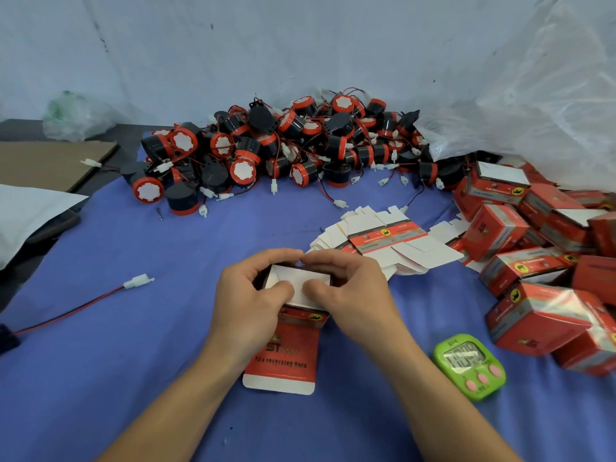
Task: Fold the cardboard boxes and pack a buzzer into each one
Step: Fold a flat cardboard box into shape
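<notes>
Cardboard box point(289, 331) gripped between curled left hand point(248, 295) and right hand point(353, 295), thumbs pressing white flaps point(301, 279) inward, probably to close that end.

Blue-covered table point(133, 378) against whitish wall point(233, 45)

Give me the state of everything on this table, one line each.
box: half folded, end flaps being pressed in, tuck flap open.
left hand: grips the box.
right hand: grips the box.
flat blanks: unfolded, fanned in a stack.
folded boxes: assembled, heaped.
buzzers: loose in a pile, unpacked.
timer: face up, digits unreadable.
</notes>
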`<state>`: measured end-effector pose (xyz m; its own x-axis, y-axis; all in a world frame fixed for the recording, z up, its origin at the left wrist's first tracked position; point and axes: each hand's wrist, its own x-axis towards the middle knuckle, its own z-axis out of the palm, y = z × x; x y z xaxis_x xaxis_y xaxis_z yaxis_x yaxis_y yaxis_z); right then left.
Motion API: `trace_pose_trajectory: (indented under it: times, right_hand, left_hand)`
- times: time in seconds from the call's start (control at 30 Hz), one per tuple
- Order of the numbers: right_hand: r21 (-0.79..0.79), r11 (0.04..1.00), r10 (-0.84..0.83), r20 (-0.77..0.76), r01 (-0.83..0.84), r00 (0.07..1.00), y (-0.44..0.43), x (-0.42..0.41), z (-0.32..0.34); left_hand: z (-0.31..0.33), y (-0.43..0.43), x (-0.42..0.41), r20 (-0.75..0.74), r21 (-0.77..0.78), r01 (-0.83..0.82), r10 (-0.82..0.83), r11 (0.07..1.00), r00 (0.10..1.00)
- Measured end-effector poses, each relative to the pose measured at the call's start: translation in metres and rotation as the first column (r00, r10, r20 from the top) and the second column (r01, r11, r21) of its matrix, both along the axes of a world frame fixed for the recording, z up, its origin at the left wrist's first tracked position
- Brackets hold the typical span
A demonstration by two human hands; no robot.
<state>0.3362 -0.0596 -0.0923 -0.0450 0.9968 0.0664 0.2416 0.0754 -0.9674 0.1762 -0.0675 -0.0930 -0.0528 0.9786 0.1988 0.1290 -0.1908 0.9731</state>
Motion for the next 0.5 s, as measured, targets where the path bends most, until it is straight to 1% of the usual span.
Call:
trace_pose_trajectory:
  times: [0.07, 0.13, 0.27, 0.33, 0.5]
  right_hand:
    - [-0.034, 0.998, 0.046, 0.068, -0.044, 0.997, 0.0004, 0.0022, 0.0028]
    - [-0.046, 0.995, 0.092, 0.105, -0.088, 0.990, -0.0001, 0.0030, 0.0042]
    - [0.025, 1.000, 0.007, 0.172, -0.012, 0.985, -0.0044, 0.0021, 0.0020]
    - [0.060, 0.998, -0.015, 0.208, 0.002, 0.978, -0.0045, 0.0016, 0.0004]
    - [0.086, 0.995, 0.028, 0.228, -0.049, 0.973, -0.0045, 0.0016, 0.0019]
  left_hand:
    - [0.0015, -0.0014, -0.0002, -0.004, 0.044, -0.010, 0.011, 0.999, 1.000]
    - [0.0028, -0.0017, -0.0017, -0.008, 0.082, -0.004, 0.005, 0.997, 1.000]
    - [0.0009, -0.0013, -0.0023, 0.045, 0.064, 0.014, -0.017, 0.998, 0.999]
    - [0.0006, -0.0010, -0.0013, 0.045, 0.060, 0.019, -0.022, 0.998, 0.999]
    - [-0.0020, -0.0017, -0.0016, -0.004, 0.089, -0.017, 0.017, 0.996, 1.000]
